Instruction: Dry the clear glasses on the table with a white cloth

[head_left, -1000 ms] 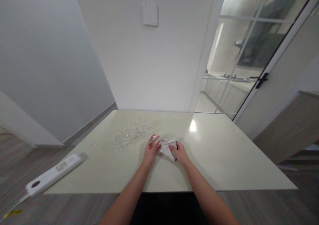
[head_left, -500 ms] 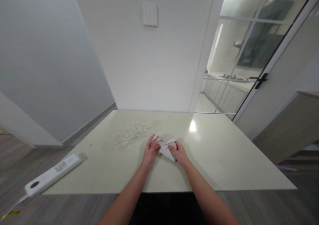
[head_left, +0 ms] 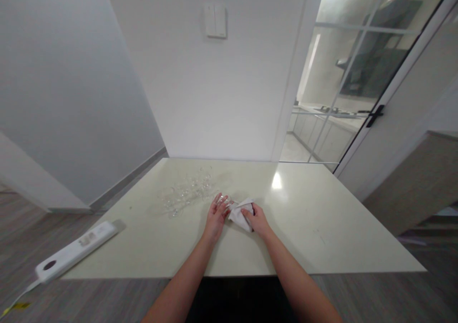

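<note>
My left hand point(head_left: 216, 214) is closed round a clear wine glass point(head_left: 229, 202) that lies on its side just above the table. Its bowl is partly behind my fingers, and the other end points right into a white cloth point(head_left: 241, 215). My right hand point(head_left: 256, 219) pinches that cloth, thumb on top, and the cloth covers part of the glass. To the left of my hands stand several clear glasses point(head_left: 186, 189) in a cluster; their outlines are faint, so I cannot tell each one apart.
The pale table point(head_left: 322, 227) reaches to the white wall. A white power strip point(head_left: 80, 247) with a cord lies at its left front edge. At the right back is a glass-paned door point(head_left: 343, 84) with a black handle point(head_left: 375, 116). A switch point(head_left: 215, 21) is on the wall.
</note>
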Motion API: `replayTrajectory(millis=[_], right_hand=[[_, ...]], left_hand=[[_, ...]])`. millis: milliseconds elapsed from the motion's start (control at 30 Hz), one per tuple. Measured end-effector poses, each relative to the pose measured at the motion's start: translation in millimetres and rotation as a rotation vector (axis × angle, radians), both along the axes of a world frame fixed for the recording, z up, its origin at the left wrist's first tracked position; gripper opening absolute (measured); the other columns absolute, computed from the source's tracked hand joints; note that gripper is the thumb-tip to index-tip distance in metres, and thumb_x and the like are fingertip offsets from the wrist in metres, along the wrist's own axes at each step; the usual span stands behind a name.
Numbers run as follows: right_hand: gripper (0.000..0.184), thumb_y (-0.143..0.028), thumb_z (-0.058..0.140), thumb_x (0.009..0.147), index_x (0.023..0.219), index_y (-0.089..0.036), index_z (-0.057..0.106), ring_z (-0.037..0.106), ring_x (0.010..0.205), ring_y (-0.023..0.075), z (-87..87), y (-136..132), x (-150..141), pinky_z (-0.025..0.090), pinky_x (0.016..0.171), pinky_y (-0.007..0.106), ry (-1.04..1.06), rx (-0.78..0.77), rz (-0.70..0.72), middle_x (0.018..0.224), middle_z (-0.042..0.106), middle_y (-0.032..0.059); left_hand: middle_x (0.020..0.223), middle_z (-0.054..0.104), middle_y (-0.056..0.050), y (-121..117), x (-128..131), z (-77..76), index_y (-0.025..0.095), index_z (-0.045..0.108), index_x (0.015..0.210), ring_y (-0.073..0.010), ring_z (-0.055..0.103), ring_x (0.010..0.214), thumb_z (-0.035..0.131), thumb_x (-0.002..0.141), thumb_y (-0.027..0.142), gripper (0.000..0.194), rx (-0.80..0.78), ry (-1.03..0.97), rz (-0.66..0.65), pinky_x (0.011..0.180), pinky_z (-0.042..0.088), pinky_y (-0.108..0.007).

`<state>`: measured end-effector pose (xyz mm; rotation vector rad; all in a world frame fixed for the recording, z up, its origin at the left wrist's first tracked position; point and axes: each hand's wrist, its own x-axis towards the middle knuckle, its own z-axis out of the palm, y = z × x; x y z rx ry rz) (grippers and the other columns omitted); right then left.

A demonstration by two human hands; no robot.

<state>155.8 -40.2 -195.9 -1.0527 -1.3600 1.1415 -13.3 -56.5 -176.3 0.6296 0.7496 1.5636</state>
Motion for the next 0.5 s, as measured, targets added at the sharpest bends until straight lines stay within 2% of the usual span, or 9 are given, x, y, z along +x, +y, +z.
replayTrajectory(millis=[233,500], right_hand=[[0.029,-0.037,0.065,0.073,0.093,-0.017,0.065,0.060,0.073,0.0183,-1.0,0.4,-0.3,0.048,0.067,0.028,0.008,-0.003,0.007,0.084,0.070,0.0029],[0.028,-0.036,0.066,0.073,0.093,-0.016,0.066,0.060,0.071,0.0179,0.9,-0.4,0.3,0.047,0.066,0.028,-0.009,-0.007,-0.001,0.084,0.070,0.0036]], left_hand=[[0.132,0.057,-0.007,-1.1,0.9,2.7,0.031,0.055,0.126,-0.0144,0.066,0.095,0.078,0.071,0.030,0.060,-0.004,-0.006,-0.002,0.077,0.051,-0.023],[0.133,0.057,-0.007,1.4,-0.4,-2.4,0.030,0.054,0.127,-0.0148,0.066,0.096,0.077,0.072,0.032,0.060,0.001,-0.002,-0.004,0.077,0.051,-0.023]])
